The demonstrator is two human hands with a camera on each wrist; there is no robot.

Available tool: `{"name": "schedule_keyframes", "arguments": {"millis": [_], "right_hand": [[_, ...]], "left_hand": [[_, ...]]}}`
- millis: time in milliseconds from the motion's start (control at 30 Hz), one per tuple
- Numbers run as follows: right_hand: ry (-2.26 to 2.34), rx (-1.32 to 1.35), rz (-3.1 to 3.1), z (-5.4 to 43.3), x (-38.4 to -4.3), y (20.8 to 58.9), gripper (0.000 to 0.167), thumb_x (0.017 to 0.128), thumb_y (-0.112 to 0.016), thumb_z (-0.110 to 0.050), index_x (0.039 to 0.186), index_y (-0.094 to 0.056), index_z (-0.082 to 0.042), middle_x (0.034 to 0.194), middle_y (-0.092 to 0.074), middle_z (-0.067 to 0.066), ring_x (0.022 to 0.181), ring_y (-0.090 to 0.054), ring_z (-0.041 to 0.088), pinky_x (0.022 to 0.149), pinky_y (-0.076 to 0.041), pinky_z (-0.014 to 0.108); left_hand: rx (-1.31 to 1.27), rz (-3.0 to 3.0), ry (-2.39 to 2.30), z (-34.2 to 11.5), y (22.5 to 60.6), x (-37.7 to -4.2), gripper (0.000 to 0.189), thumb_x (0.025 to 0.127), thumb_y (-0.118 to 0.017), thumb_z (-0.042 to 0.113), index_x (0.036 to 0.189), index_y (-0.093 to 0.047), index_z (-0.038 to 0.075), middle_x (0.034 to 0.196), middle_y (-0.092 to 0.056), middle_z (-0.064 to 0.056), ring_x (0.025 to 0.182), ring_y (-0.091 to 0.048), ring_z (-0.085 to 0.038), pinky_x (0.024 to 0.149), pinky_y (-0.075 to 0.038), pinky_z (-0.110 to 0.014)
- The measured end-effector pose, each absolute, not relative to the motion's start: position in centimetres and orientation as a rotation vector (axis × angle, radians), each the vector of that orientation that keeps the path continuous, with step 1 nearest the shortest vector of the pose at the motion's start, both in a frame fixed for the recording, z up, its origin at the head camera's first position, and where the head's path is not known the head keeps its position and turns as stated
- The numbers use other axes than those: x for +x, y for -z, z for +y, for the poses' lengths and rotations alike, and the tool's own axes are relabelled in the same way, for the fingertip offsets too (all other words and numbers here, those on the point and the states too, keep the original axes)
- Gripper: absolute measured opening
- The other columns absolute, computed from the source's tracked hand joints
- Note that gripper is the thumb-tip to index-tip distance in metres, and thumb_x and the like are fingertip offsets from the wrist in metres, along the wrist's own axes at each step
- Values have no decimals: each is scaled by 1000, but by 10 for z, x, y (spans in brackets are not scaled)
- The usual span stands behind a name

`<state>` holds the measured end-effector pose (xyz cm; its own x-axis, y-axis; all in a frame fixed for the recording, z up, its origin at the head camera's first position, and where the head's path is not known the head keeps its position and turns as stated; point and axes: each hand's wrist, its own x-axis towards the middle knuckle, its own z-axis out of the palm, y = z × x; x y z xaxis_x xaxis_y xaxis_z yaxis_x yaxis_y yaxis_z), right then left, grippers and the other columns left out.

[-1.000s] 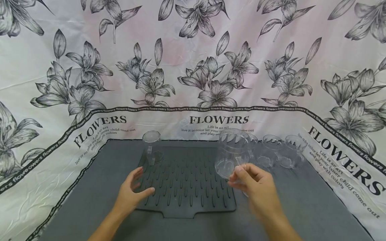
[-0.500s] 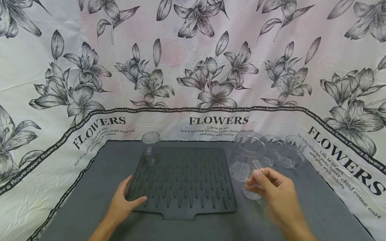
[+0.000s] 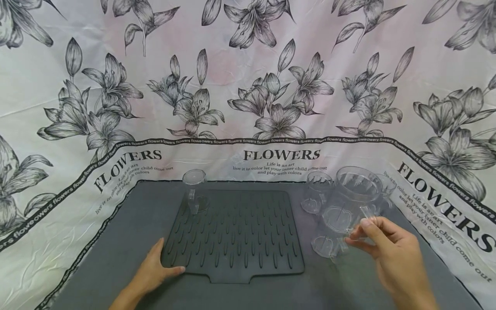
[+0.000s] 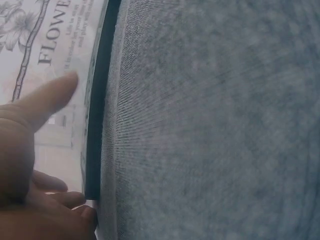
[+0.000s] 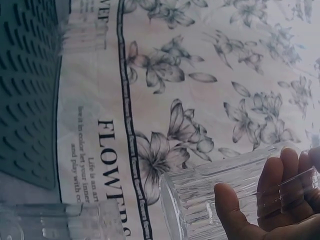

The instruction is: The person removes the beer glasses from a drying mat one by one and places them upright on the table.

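My right hand (image 3: 399,258) pinches the handle of a clear ribbed mug (image 3: 350,202), raised over the right part of the table. In the right wrist view, the thumb and fingers of my right hand (image 5: 280,200) close on the handle beside the mug wall (image 5: 192,205). My left hand (image 3: 153,269) lies at the near left corner of a dark ridged mat (image 3: 236,241), thumb stretched along its front edge. The left wrist view has the thumb of that hand (image 4: 30,125) held apart from the fingers. Another clear mug (image 3: 195,191) stands on the mat's back left corner.
Right of the mat stand more clear mugs: one at the back (image 3: 315,193), one partly hidden behind the held mug (image 3: 387,187), and one nearer (image 3: 325,246), its upper part overlapped. A flower-printed cloth (image 3: 221,103) rises behind the grey table (image 3: 116,241).
My right hand has carried the mug to the right, from above the mat's right edge to over the other mugs. My left hand has drawn back and down to the mat's near left corner.
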<state>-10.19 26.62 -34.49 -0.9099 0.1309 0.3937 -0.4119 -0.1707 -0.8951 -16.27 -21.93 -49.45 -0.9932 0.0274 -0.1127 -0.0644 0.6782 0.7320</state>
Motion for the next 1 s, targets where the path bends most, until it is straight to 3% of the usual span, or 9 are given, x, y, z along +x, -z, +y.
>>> {"name": "schedule_keyframes", "arguments": {"millis": [467,800,1000], "right_hand": [[-2209,456,-1629,312,-101,355,15,99,-45,8,95,-58,15,87,-61,16,83,-67,25,76,-53,43],[-2160,409,-1618,343,-110,373,15,100,-44,4,92,-54,11,88,-58,15,81,-65,25,74,-56,40],[-2189,530,-1555,351,-115,389,21,100,-36,10,91,-54,13,87,-60,16,83,-65,26,75,-55,40]], "left_hand": [[-54,2744,-1178,-221,501,-169,122,68,-86,44,146,-13,-16,146,-12,-44,134,-9,-58,102,-19,-69],[-60,2747,-1179,-220,499,-167,122,68,-86,45,146,-15,-16,146,-13,-43,134,-10,-57,103,-19,-68],[-59,2743,-1185,-220,498,-165,122,69,-85,46,146,-14,-15,147,-12,-42,134,-9,-56,102,-19,-68]]}}
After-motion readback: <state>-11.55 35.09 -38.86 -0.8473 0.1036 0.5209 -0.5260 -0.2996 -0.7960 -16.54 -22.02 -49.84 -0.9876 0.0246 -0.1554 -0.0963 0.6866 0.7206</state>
